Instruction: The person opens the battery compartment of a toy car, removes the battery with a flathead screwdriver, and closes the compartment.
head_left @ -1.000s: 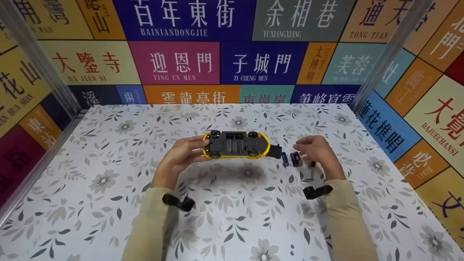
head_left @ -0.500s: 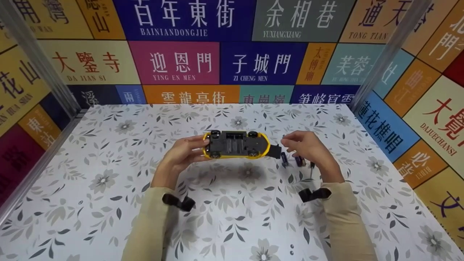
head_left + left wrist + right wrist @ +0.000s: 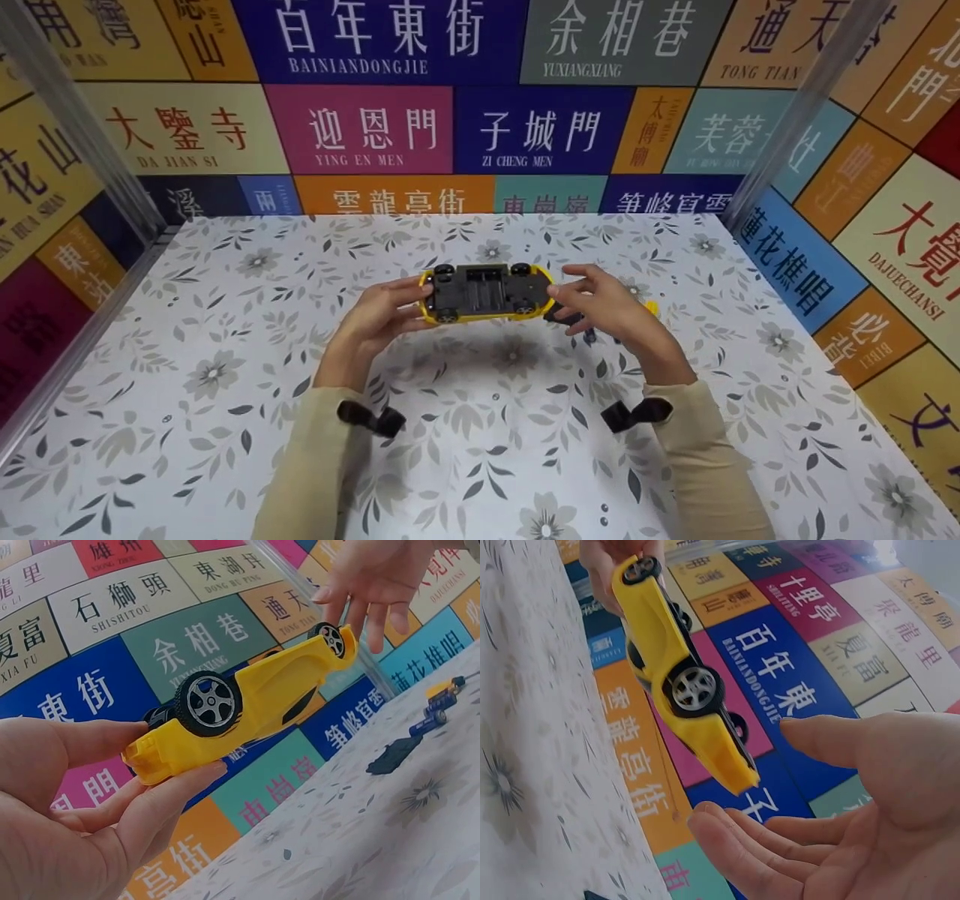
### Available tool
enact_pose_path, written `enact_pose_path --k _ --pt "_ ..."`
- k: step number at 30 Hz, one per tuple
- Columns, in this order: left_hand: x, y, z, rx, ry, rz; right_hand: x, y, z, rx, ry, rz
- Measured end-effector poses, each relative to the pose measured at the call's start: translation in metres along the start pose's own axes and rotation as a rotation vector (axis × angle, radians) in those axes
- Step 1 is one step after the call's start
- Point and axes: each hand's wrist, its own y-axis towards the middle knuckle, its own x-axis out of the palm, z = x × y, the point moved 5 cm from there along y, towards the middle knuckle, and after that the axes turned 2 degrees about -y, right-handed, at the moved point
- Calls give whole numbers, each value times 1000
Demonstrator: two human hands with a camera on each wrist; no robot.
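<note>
A yellow toy car hangs upside down above the table, its black underside facing the head camera. The uncovered battery compartment shows in the middle of that underside. My left hand pinches one end of the car between thumb and fingers. Around the other end my right hand holds its fingers spread; in the right wrist view a gap separates them from the car. Below, on the table, lie a black battery cover and several purple batteries, partly hidden by my right hand in the head view.
Beyond the batteries lies a tool with a yellow handle and a thin shaft, apparently a screwdriver. A floral cloth covers the table. Upright panels with coloured Chinese signs enclose the back and both sides.
My right hand has moved left from beside the batteries to the car's right end, and its fingers have spread. The car has tilted slightly; my left hand keeps its grip.
</note>
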Motion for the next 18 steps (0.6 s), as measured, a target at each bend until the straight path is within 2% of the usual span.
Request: enact_pose_path --k 5,10,13,18 --pt "1 -1 2 12 -10 13 10 1 -2 17 109 -23" --pt "1 -2 3 19 -25 27 22 2 -5 26 262 -22" --pt "1 -3 4 19 -43 48 30 1 -8 31 366 -11" --pt "2 -4 6 40 -96 65 43 -1 -14 23 601 13"
